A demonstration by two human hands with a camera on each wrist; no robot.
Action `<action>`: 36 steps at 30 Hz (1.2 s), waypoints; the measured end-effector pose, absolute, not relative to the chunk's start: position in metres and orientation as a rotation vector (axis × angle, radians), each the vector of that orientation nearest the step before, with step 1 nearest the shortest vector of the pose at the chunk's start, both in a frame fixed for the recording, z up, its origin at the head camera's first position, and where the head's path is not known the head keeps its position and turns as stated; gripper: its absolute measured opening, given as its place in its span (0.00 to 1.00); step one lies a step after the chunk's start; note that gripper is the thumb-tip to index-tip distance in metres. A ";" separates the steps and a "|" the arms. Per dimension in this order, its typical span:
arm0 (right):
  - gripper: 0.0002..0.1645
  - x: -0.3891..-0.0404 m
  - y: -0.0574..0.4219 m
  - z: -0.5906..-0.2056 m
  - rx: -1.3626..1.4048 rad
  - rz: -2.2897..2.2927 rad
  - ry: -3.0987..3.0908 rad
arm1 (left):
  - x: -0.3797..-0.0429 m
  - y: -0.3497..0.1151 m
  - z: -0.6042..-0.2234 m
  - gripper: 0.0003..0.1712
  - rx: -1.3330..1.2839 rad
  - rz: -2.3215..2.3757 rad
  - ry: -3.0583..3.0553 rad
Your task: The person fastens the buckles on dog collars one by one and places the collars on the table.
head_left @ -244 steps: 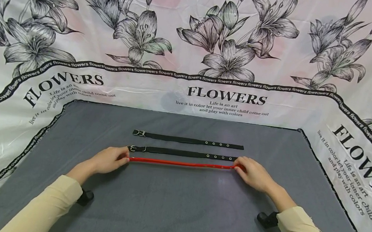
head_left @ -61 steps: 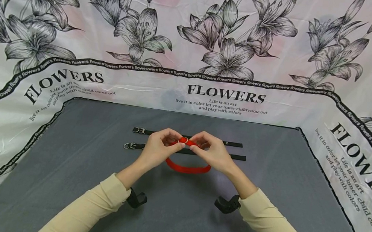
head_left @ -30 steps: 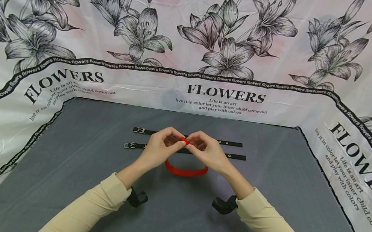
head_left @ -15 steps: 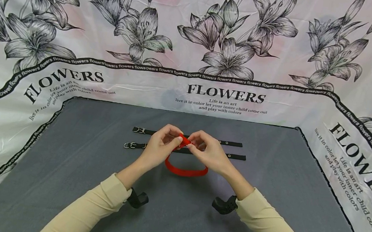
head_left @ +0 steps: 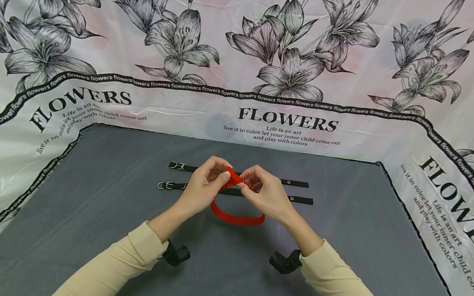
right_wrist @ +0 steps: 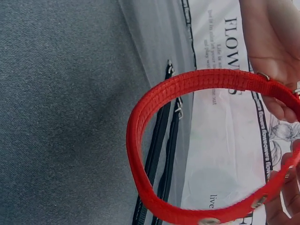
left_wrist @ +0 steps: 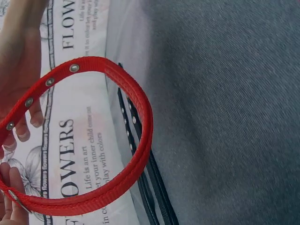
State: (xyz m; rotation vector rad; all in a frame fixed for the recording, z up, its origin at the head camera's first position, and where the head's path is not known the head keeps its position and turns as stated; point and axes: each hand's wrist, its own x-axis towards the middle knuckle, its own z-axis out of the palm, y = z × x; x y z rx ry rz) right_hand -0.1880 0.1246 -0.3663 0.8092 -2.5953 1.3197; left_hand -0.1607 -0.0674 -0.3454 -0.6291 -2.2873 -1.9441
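Observation:
A red dog collar (head_left: 238,219) with metal eyelets hangs as a loop between both hands, above the grey cloth. My left hand (head_left: 204,185) pinches a strap part that slants up beside its thumb. At the overlap, close by the metal fitting, the fingers of my right hand (head_left: 268,195) pinch the red strap. The left wrist view shows the row of eyelets along the collar (left_wrist: 140,154); a D-ring and the edge of a buckle appear at the other end in the right wrist view. Fingers hide part of the overlap.
Two black collars (head_left: 189,168) (head_left: 303,200) lie side by side behind the hands, buckles to the left and eyelets to the right. The grey cloth (head_left: 224,272) is bordered by a white flower-printed sheet (head_left: 197,115).
Earlier the red collar was stretched straight between the hands; now it is a loop. Over the last second the left fingers have shifted slightly up, and more red strap shows between the hands.

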 end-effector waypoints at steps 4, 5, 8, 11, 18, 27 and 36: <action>0.09 -0.187 0.125 -0.368 0.799 1.301 -2.608 | -0.161 -0.068 -0.347 0.12 -0.638 -1.928 -2.271; 0.10 -0.186 0.124 -0.368 0.798 1.310 -2.603 | -0.161 -0.068 -0.347 0.12 -0.634 -1.925 -2.273; 0.13 -0.186 0.123 -0.368 0.802 1.354 -2.568 | -0.161 -0.068 -0.348 0.12 -0.615 -1.940 -2.282; 0.15 -0.186 0.121 -0.367 0.819 1.388 -2.536 | -0.160 -0.067 -0.348 0.12 -0.603 -1.961 -2.284; 0.14 -0.186 0.119 -0.368 0.846 1.355 -2.531 | -0.159 -0.066 -0.349 0.11 -0.622 -1.972 -2.295; 0.12 -0.187 0.119 -0.367 0.891 1.238 -2.558 | -0.160 -0.066 -0.351 0.12 -0.635 -1.951 -2.302; 0.11 -0.184 0.118 -0.367 0.848 1.250 -2.484 | -0.163 -0.070 -0.351 0.13 -0.606 -2.011 -2.320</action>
